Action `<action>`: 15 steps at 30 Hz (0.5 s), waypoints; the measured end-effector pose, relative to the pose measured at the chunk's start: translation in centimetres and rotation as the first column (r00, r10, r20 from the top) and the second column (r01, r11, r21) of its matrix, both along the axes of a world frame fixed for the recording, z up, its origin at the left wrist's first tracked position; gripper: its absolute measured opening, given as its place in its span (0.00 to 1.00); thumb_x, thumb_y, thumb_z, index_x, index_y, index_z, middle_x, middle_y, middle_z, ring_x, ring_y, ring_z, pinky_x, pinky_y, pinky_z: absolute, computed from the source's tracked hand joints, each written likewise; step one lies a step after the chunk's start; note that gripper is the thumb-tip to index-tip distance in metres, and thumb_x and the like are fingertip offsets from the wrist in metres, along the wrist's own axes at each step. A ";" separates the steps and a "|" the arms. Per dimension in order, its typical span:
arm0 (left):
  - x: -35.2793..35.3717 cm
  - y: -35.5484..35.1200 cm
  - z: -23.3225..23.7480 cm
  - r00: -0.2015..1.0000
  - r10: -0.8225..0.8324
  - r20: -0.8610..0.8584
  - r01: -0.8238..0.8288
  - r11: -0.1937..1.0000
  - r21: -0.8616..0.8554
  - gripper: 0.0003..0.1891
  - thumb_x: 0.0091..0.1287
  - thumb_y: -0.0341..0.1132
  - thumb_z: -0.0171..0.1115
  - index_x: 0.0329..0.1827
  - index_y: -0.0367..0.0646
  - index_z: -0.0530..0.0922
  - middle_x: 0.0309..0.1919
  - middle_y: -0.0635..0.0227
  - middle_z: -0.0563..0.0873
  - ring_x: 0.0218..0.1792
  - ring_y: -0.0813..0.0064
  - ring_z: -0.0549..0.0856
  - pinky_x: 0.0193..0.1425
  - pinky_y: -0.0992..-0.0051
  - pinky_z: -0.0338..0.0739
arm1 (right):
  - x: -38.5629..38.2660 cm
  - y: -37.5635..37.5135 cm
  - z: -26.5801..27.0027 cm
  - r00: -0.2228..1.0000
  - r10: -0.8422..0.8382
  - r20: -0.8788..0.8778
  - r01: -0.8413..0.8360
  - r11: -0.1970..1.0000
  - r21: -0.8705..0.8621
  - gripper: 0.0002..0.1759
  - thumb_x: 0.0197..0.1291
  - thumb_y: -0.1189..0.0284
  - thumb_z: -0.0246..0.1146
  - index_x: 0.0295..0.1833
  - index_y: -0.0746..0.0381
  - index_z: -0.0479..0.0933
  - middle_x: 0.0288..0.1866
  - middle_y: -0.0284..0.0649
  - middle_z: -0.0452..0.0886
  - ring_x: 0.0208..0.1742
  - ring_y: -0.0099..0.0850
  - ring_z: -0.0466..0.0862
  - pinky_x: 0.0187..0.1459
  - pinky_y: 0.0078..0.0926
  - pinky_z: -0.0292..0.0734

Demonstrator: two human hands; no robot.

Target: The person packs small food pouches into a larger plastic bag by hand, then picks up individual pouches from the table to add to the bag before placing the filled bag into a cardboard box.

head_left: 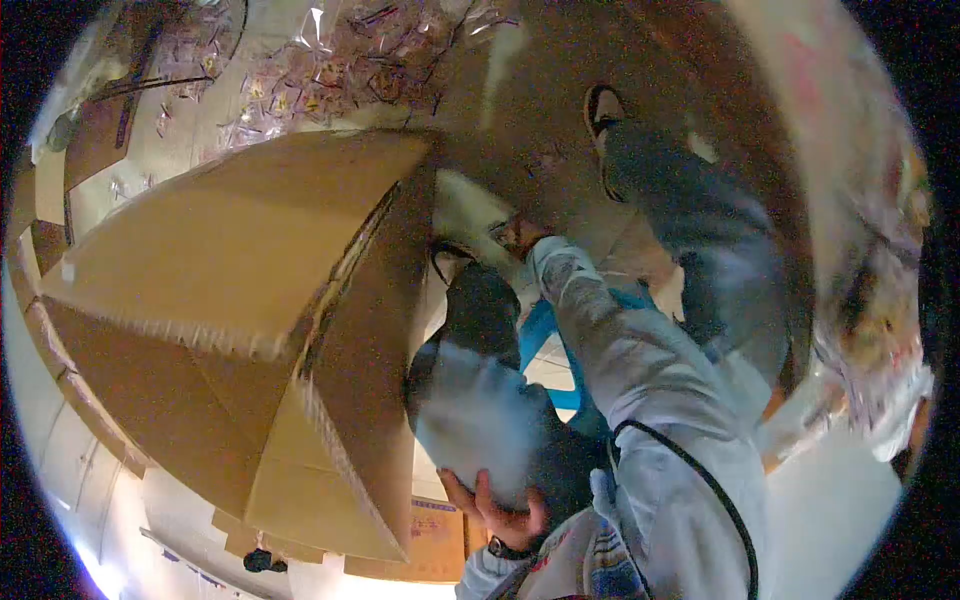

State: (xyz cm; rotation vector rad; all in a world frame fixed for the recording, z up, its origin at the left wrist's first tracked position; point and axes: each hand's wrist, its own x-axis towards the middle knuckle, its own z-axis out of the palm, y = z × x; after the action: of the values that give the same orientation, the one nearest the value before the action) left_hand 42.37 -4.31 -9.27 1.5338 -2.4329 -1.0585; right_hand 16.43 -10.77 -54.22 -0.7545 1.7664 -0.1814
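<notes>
My left hand, with a watch at its wrist, lies over my left thigh with its fingers apart. Its fingertips rest at the lower edge of a pale, glossy patch that covers the knee. My right arm stretches forward between my legs, and my right hand is low near the floor beside my left foot. The fingers there are dark and blurred, and I cannot tell what they hold. A large open cardboard box stands close to my left leg, its flaps spread outward.
Many small clear packets are spread over the floor beyond the box. A blue plastic frame shows between my legs. More clear plastic packaging is heaped at the right. Another brown carton stands behind the box.
</notes>
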 end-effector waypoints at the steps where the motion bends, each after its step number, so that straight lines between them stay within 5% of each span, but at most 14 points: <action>1: -0.4 0.2 0.7 1.000 -0.019 0.013 0.019 1.000 -0.002 0.37 0.67 0.49 0.66 0.76 0.42 0.68 0.80 0.29 0.54 0.79 0.28 0.57 0.78 0.33 0.55 | 0.3 2.0 0.6 1.000 0.027 0.007 -0.027 0.999 0.031 0.34 0.56 0.68 0.70 0.71 0.54 0.73 0.65 0.57 0.77 0.67 0.56 0.78 0.66 0.50 0.76; 9: -2.8 -3.4 0.6 0.996 -0.037 -0.082 0.030 0.996 -0.084 0.36 0.59 0.35 0.69 0.73 0.37 0.74 0.80 0.40 0.62 0.78 0.36 0.62 0.80 0.42 0.58 | 0.7 4.1 8.4 0.994 0.045 -0.100 -0.048 0.999 -0.023 0.33 0.56 0.69 0.69 0.70 0.53 0.74 0.64 0.58 0.77 0.67 0.56 0.77 0.65 0.51 0.77; 11: -3.1 -3.8 1.2 0.997 -0.030 -0.070 0.024 0.996 -0.085 0.35 0.60 0.34 0.68 0.73 0.37 0.74 0.80 0.41 0.63 0.78 0.36 0.62 0.80 0.43 0.58 | 0.9 3.4 12.3 0.993 -0.057 -0.102 0.043 0.990 -0.133 0.33 0.56 0.69 0.68 0.70 0.52 0.74 0.64 0.59 0.76 0.68 0.57 0.77 0.65 0.51 0.77; 13: -1.9 -2.6 -0.6 0.986 -0.081 -0.143 0.058 0.987 -0.153 0.36 0.62 0.36 0.69 0.76 0.39 0.72 0.80 0.42 0.63 0.78 0.36 0.63 0.80 0.44 0.59 | 2.6 4.9 18.6 0.923 -0.208 -0.323 0.081 0.927 -0.366 0.28 0.56 0.69 0.68 0.64 0.54 0.77 0.64 0.62 0.76 0.67 0.61 0.76 0.66 0.51 0.76; 15: -1.8 -3.0 -2.1 0.984 -0.114 -0.140 0.084 0.976 -0.202 0.36 0.63 0.39 0.69 0.77 0.42 0.71 0.80 0.42 0.63 0.78 0.35 0.63 0.80 0.45 0.59 | 4.7 4.9 21.6 0.774 -0.502 -0.385 0.150 0.736 -0.660 0.23 0.56 0.69 0.70 0.59 0.57 0.78 0.61 0.59 0.80 0.64 0.59 0.80 0.63 0.50 0.78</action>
State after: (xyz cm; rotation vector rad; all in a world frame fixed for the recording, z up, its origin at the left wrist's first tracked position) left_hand 40.54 -7.31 -11.34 1.2380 -2.4470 -0.8827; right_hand 21.13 -5.91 -32.61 -0.9826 2.4407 -0.9006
